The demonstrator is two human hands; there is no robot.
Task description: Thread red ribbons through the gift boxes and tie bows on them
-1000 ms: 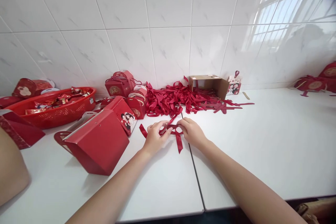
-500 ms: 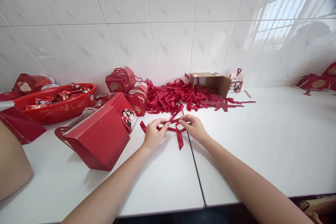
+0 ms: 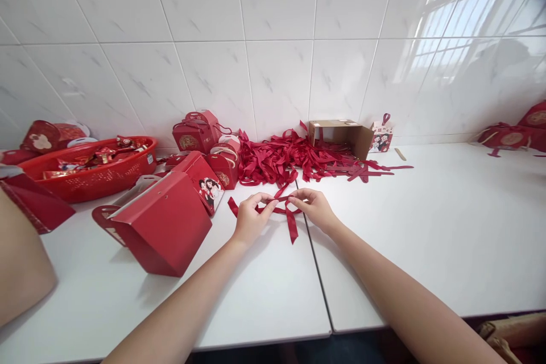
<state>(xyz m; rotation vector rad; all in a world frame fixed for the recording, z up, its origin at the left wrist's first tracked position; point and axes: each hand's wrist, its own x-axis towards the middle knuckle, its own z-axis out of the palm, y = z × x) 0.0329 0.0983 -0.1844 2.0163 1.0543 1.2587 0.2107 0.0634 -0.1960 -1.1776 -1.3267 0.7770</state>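
A dark red ribbon (image 3: 291,224) lies on the white table between my two hands, partly folded into loops. My left hand (image 3: 249,218) pinches its left loop, fingers closed on the ribbon. My right hand (image 3: 314,208) pinches the right side, thumb and forefinger pressed on the ribbon. One tail hangs down toward me and another runs out left past my left hand. Just left of my left hand stands a large red gift box (image 3: 164,226) lying tilted on its side.
A heap of red ribbons (image 3: 290,159) spreads along the wall beside an open cardboard box (image 3: 343,135). Small red gift boxes (image 3: 200,131) and a red basket (image 3: 91,173) of wrapped sweets stand at left. Another person's arm (image 3: 19,273) shows at far left.
My hands have drawn slightly apart and shifted a little farther from me, pulling the ribbon loops outward. The view has tilted a bit; nothing else on the table moved.
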